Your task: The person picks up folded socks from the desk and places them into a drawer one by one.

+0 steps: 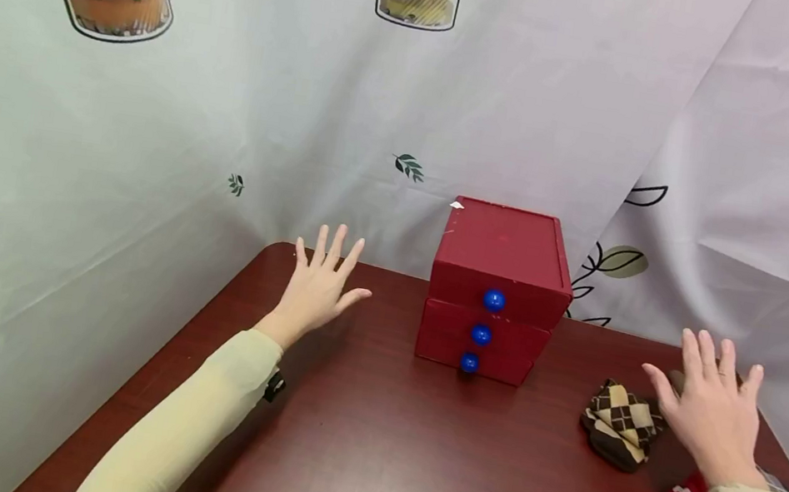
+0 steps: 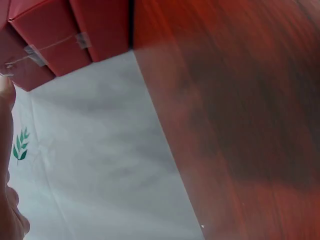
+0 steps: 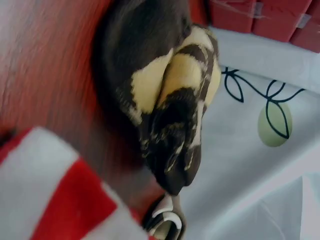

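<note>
White plant-printed fabric (image 1: pixel 311 83) hangs behind our red-brown wooden tabletop (image 1: pixel 367 444). Our left hand (image 1: pixel 312 293) and right hand (image 1: pixel 713 414) are spread wide, holding nothing. Near the latter lies a brown-and-cream argyle knit bundle (image 1: pixel 622 417), which we judge light and soft, best gripped round its thick middle; between our hands, the red three-drawer box (image 1: pixel 504 245) seems stiff, with round blue knobs (image 1: pixel 494 300) to grasp.

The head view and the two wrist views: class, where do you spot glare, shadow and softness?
Head view: pale glare on the near wood-grain tabletop, the red three-drawer chest fairly crisp; left wrist view: a broad, soft-edged shadow over the tabletop; right wrist view: the red-and-white striped sock, close up, looks soft.
</note>
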`<control>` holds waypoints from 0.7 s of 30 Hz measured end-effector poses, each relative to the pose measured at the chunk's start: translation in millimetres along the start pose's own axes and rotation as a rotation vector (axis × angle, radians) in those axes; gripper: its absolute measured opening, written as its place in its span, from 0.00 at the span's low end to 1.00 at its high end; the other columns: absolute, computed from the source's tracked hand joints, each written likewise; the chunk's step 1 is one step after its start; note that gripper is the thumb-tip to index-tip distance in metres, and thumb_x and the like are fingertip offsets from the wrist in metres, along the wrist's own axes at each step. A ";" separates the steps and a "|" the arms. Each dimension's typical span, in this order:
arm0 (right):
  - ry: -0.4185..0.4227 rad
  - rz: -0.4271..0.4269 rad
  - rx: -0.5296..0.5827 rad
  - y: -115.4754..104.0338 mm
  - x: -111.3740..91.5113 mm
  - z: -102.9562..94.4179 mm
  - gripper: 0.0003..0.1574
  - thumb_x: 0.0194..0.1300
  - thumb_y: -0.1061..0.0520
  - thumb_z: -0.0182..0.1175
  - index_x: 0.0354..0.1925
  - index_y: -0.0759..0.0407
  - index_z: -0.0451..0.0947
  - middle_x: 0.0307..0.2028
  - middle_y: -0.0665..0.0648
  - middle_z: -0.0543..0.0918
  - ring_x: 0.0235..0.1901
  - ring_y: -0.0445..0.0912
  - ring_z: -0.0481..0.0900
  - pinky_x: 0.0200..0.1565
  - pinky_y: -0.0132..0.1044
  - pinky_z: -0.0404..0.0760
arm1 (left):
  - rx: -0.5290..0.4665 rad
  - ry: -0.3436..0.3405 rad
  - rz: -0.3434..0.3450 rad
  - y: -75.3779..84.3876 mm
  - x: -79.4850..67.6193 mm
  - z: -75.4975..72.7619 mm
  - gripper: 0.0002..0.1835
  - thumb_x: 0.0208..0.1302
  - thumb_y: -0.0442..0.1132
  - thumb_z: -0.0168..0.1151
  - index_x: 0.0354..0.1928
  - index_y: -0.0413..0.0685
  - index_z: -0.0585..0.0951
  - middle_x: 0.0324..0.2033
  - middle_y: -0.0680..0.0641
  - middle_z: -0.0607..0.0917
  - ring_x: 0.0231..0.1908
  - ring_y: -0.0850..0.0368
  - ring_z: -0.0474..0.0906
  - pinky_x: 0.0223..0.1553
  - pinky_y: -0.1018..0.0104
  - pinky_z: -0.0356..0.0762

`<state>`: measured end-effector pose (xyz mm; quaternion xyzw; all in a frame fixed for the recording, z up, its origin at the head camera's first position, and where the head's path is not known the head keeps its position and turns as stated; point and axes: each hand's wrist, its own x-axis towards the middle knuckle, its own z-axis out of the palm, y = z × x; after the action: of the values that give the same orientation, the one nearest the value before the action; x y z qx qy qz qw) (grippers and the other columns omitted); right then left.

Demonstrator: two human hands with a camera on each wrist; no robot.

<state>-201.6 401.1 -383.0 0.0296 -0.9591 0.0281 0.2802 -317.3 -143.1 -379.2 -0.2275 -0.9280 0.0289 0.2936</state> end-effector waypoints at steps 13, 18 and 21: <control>0.248 0.062 0.205 -31.7 2.0 -8.6 0.21 0.62 0.50 0.56 0.48 0.63 0.77 0.30 0.68 0.82 0.21 0.64 0.75 0.21 0.56 0.65 | -0.312 0.221 0.076 27.5 20.7 -7.9 0.24 0.65 0.47 0.54 0.59 0.40 0.73 0.53 0.41 0.78 0.50 0.49 0.77 0.48 0.54 0.73; 0.091 0.138 0.442 -43.6 5.8 -15.7 0.19 0.66 0.49 0.54 0.43 0.61 0.81 0.27 0.59 0.84 0.19 0.35 0.75 0.26 0.33 0.69 | -0.659 0.212 -0.059 41.5 29.5 -13.3 0.19 0.67 0.47 0.52 0.55 0.45 0.76 0.45 0.47 0.83 0.41 0.54 0.81 0.40 0.58 0.77; -0.016 0.166 0.637 -50.8 7.2 -17.5 0.21 0.68 0.48 0.52 0.45 0.63 0.79 0.29 0.53 0.86 0.23 0.28 0.78 0.24 0.25 0.73 | -0.856 0.199 -0.139 48.9 37.7 -17.4 0.18 0.68 0.47 0.51 0.53 0.47 0.77 0.44 0.48 0.84 0.43 0.58 0.80 0.45 0.62 0.75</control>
<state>-194.6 351.4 -362.5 0.0377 -0.9033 0.3492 0.2462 -315.1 -84.2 -353.9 -0.2675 -0.8366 -0.3998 0.2622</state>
